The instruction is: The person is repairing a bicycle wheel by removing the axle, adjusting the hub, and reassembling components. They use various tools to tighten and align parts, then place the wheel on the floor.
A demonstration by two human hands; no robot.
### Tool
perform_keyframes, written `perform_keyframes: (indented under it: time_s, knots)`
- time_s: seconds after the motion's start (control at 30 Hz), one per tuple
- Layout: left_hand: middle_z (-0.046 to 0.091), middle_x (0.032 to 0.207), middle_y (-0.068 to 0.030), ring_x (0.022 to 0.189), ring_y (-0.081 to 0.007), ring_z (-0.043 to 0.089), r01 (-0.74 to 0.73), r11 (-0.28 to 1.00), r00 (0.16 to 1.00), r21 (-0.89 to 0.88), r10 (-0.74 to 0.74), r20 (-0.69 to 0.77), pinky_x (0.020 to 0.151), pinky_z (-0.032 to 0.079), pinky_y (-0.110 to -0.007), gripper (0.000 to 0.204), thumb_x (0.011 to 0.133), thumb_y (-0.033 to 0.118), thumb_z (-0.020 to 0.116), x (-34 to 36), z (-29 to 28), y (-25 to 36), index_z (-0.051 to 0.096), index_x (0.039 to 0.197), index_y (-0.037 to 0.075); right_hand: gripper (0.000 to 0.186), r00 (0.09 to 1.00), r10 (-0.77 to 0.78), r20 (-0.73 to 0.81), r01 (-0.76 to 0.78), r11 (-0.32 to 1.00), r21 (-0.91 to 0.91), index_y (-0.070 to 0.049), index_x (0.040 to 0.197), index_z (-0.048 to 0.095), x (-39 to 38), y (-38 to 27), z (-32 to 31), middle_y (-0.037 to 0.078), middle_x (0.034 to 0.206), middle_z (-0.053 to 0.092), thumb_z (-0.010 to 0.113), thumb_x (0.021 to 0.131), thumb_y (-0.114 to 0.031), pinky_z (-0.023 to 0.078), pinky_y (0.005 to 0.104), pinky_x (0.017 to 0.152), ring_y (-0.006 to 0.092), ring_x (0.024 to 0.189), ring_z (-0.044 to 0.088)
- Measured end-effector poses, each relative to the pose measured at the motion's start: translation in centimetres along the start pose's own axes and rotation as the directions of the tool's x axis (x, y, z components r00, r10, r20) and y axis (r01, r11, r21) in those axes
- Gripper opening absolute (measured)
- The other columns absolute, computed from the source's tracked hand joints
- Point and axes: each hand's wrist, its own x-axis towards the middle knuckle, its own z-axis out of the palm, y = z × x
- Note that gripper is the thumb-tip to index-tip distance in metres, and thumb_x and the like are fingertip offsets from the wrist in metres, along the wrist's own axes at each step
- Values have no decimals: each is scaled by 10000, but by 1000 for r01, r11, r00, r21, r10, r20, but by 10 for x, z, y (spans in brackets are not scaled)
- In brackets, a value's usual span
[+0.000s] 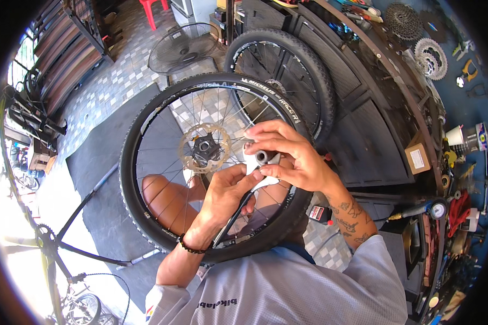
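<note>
A bicycle wheel with a black knobby tyre lies across my lap, its brake rotor facing up at the hub. Over the wheel's right half, my right hand grips a small grey round part with a hole in it, its fingers curled around it. White cloth or paper shows under and beside that part. Close against it, my left hand is closed with thumb and fingers pinching the white piece. A slim black rod slants down from the left fingers; its exact kind is unclear.
Another wheel leans against dark cabinets ahead on the right. A black fan stands on the tiled floor. To the left is a bike frame. Tools and a cassette hang at the right, above a pressure gauge.
</note>
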Motion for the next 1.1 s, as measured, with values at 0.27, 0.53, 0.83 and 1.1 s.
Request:
perform_keyframes:
  time_s: [0.27,0.53,0.83,1.1]
  knots:
    - [669,730,-40,548,-77,567,-16,997,995,-77,24,100,512,426,-231,336,1081,268,675,-6,-3,6,707,1179,-52,334,971,51,-233,9,968,251,32,1055,708,1,-8,17,155,1126,691,889,774,42,641,403,888,308,1121,758]
    - [737,898,-113,585,-88,558,-17,992,991,-126,33,130,530,422,-245,351,1070,265,691,-12,-6,11,700,1158,-75,398,967,-202,-155,165,961,-223,-6,1161,721,3,-15,15,150,1143,747,882,802,-66,579,423,981,314,1036,753]
    - [609,806,10,638,-49,510,-99,995,990,-30,102,97,565,402,-242,279,1092,231,656,-25,-5,9,713,1187,-26,420,943,-318,-96,261,888,-380,8,1214,696,5,-39,15,176,1217,736,830,831,-101,478,570,1179,367,1207,705]
    - [520,714,41,625,-41,447,-524,622,485,583,780,-396,551,324,-226,159,1096,128,562,-18,-19,21,615,1015,2,388,747,-199,-635,-521,420,-744,-7,1258,669,-16,-37,-162,223,1241,613,767,963,-239,523,500,988,416,1167,624]
